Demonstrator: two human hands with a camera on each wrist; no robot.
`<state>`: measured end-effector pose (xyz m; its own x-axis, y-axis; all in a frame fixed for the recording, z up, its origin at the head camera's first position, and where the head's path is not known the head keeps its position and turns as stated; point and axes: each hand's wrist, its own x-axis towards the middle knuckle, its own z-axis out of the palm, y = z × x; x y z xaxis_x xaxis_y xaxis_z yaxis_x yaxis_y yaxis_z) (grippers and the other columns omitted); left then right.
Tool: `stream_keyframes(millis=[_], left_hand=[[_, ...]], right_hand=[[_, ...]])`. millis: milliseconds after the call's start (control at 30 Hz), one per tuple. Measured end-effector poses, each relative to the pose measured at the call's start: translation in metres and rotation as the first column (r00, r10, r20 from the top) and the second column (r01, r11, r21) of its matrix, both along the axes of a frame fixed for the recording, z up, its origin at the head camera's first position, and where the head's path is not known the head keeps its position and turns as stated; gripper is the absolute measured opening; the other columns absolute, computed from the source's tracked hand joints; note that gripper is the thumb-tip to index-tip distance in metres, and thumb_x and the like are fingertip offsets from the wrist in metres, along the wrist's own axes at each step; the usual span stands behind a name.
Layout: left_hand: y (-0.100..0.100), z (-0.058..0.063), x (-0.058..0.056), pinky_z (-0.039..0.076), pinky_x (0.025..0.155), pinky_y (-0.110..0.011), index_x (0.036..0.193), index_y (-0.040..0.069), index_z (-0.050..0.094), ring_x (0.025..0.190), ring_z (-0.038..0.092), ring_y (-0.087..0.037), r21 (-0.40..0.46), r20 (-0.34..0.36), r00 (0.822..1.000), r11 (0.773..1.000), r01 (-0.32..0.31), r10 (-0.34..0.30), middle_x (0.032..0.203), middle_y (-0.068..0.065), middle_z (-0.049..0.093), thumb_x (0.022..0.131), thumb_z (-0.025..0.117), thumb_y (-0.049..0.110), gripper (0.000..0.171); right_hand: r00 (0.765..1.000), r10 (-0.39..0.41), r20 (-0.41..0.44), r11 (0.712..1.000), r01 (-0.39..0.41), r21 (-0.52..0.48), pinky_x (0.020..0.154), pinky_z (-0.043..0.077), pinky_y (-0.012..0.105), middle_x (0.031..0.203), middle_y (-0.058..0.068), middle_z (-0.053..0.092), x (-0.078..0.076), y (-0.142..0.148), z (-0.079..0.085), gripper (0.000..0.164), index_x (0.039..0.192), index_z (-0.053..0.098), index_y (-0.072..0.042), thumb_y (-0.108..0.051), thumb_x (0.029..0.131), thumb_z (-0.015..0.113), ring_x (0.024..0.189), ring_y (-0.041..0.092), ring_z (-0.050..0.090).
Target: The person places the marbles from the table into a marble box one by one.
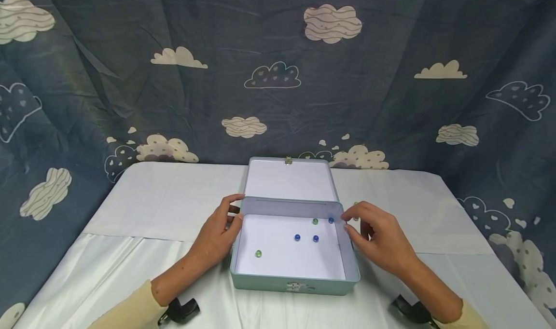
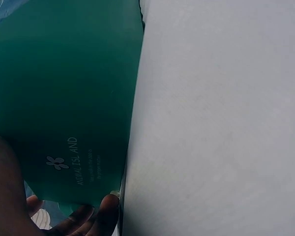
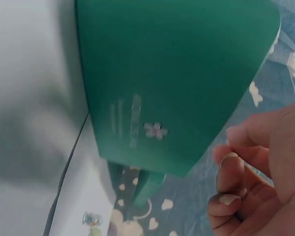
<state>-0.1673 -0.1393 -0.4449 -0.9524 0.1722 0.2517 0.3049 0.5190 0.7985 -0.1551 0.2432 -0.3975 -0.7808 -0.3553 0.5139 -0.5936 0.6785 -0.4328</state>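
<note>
**First:** Where does your left hand [image 1: 219, 232] rest?

**Second:** At the rear left corner of the green box [image 1: 260, 283], its fingers curved round that corner to hold it.

**First:** And your right hand [image 1: 378, 232]?

**Second:** It is well apart from your left one, over on the box's right side. Your thumb and index finger come close together by the right rim, but you cannot tell from these views whether a marble is between them.

**First:** How does the box sit in front of you?

**Second:** On the desk [image 1: 173, 198], which is draped in white, with its lid [image 1: 291, 182] swung back behind it.

**First:** What do you have inside?

**Second:** Five marbles on the white floor. One green marble [image 1: 258, 253] is towards the front left, another green marble [image 1: 315, 221] near the back wall, and just right of that a blue marble [image 1: 331, 220]. Two more blue ones [image 1: 297, 238] lie side by side nearer the middle.

**First:** Any outside the box?

**Second:** Your right wrist view shows a clear marble [image 3: 92, 219] and, just beside it, a yellow-green marble [image 3: 94, 230] on the white cover.

**First:** Behind everything you have a dark blue curtain [image 1: 260, 25] printed with clouds.
</note>
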Motion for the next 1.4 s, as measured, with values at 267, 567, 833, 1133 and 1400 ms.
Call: stream_keyframes(millis=[267,567,833,1133,1400], left_hand=[[0.000,0.000,0.000,0.055,0.093,-0.048,0.158,0.026,0.043,0.106,0.070,-0.015,-0.004,0.001,1.000,1.000,-0.003,0.003,0.131,-0.010,0.067,0.111,0.051,0.029,0.047],[0.000,0.000,0.000,0.055,0.092,-0.048,0.158,0.026,0.043,0.105,0.070,-0.015,-0.002,-0.004,1.000,1.000,0.001,-0.001,0.131,-0.011,0.067,0.111,0.051,0.029,0.047],[0.000,0.000,-0.001,0.055,0.093,-0.049,0.158,0.027,0.043,0.108,0.070,-0.016,-0.010,-0.009,1.000,1.000,-0.008,0.008,0.131,-0.010,0.067,0.111,0.051,0.029,0.047],[0.000,-0.001,-0.002,0.055,0.091,-0.048,0.157,0.026,0.043,0.105,0.070,-0.015,-0.006,-0.017,1.000,1.000,0.000,0.000,0.130,-0.010,0.067,0.111,0.051,0.029,0.047],[-0.001,-0.001,-0.001,0.055,0.092,-0.048,0.157,0.026,0.043,0.104,0.070,-0.015,-0.010,-0.013,1.000,1.000,-0.003,0.003,0.130,-0.010,0.067,0.111,0.051,0.028,0.047]], right_hand=[[0.996,-0.091,0.002,0.995,0.091,0.040,0.056,0.043,0.022,0.101,-0.005,0.070,-0.015,0.018,-0.006,0.034,0.110,0.076,-0.018,0.006,0.086,0.082,0.064,0.008,0.050],[0.988,-0.149,0.050,0.984,0.143,0.104,0.056,0.043,0.024,0.105,0.001,0.072,-0.032,0.037,-0.025,0.030,0.111,0.077,-0.011,0.004,0.086,0.081,0.065,0.012,0.051],[0.971,-0.175,0.165,0.977,0.150,0.154,0.056,0.044,0.025,0.115,0.007,0.071,-0.038,0.044,-0.034,0.028,0.118,0.077,-0.007,0.003,0.093,0.074,0.065,0.010,0.048],[0.966,-0.175,0.193,0.966,0.131,0.222,0.063,0.046,0.027,0.122,0.009,0.069,-0.041,0.047,-0.042,0.030,0.123,0.075,-0.005,0.000,0.094,0.073,0.070,0.011,0.051],[0.962,-0.165,0.216,0.964,0.111,0.242,0.063,0.046,0.028,0.118,0.010,0.071,-0.041,0.047,-0.044,0.026,0.118,0.077,-0.005,0.001,0.092,0.074,0.072,0.012,0.052]])
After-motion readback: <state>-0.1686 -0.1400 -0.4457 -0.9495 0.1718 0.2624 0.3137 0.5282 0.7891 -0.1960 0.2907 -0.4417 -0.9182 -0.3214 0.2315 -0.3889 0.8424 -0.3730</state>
